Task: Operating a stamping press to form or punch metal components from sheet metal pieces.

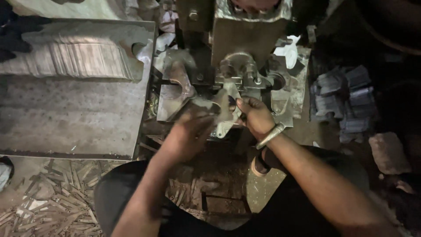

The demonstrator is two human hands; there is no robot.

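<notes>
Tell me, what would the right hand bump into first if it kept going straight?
Probably the metal press. The right hand points up at it, holding a flat metal piece. Depth is hard to judge.

A flat steel table [74,118] extends to the left of the left hand [186,136]. A row of stacked sheet-metal blanks [70,57] lies on its far portion. The floor [39,175], below and left of that hand, carries scattered metal offcut strips [57,202]. Right of the right hand [256,117], piled grey stamped parts [344,98] lie beside a stone [388,151].
</notes>
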